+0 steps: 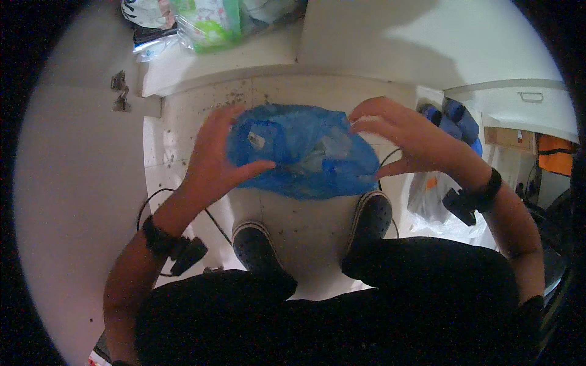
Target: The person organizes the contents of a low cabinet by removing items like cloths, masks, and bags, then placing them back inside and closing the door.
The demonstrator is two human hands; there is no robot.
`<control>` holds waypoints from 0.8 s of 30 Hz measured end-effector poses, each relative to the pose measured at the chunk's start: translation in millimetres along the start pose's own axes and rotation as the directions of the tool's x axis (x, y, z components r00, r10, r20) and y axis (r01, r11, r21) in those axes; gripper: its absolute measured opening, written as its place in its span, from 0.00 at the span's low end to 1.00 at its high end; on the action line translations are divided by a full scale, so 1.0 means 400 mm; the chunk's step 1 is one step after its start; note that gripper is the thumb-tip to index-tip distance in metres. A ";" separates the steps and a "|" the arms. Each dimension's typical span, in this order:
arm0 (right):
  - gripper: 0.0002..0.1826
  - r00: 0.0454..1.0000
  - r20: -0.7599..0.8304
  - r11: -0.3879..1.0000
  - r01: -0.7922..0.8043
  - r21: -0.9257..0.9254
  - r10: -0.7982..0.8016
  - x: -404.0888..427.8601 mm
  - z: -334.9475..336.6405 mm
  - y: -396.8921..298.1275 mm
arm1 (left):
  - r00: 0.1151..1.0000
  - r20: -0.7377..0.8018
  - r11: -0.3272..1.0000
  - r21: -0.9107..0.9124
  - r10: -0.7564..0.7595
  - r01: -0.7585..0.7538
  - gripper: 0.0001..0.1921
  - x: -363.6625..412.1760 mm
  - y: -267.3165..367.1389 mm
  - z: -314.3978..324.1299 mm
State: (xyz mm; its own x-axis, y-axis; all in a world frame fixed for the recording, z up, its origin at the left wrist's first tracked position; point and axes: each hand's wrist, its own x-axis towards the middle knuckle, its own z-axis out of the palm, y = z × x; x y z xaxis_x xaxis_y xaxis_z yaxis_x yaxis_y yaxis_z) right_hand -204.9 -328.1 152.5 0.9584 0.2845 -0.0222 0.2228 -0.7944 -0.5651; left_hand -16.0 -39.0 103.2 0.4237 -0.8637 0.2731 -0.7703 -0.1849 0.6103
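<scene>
A crumpled blue plastic bag (pixel 302 151) with things inside lies between my two hands, above the tiled floor as I look down. A small whitish patch shows through on its left side. My left hand (pixel 208 155) curves around the bag's left end, its thumb reaching over the near side. The frame does not settle whether those fingers grip it. At the right end, my right hand (pixel 403 137) has its fingers and thumb spread, the tips close to or touching the bag's edge. Each wrist carries a dark strap with a small black block.
Dark clogs (pixel 254 242) stand on the floor tiles (pixel 293 224) near a black cable (pixel 217 224). Packed plastic bags (pixel 206 27) rest on a white ledge ahead. Rightward are blue rolled objects (pixel 460 119), a clear plastic bag (pixel 428 201) and a cardboard box (pixel 508 138). A pale panel with a metal latch (pixel 120 91) is left.
</scene>
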 end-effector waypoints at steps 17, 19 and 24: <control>0.05 0.867 0.481 0.956 0.236 -0.171 -0.128 -0.085 0.106 0.016 | 0.833 0.310 0.357 -0.794 -0.458 0.492 0.19 -0.010 -0.075 -0.101; 0.05 0.863 0.470 0.941 0.294 -0.167 -0.186 -0.091 0.106 0.019 | 0.800 0.436 0.350 -0.735 -0.413 0.581 0.26 -0.014 -0.064 -0.111; 0.07 0.835 0.503 0.956 0.288 -0.051 -0.224 -0.108 0.109 0.003 | 0.767 0.511 0.365 -0.679 -0.388 0.637 0.34 -0.025 -0.044 -0.144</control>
State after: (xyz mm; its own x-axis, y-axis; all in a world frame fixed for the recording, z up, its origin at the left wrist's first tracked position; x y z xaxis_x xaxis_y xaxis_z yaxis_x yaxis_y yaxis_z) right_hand -253.8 -318.0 116.6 0.6602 0.6856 -0.3066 0.4982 -0.7053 -0.5043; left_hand 20.8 -0.1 132.3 0.3809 -0.8301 -0.4072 0.3122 -0.2991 0.9017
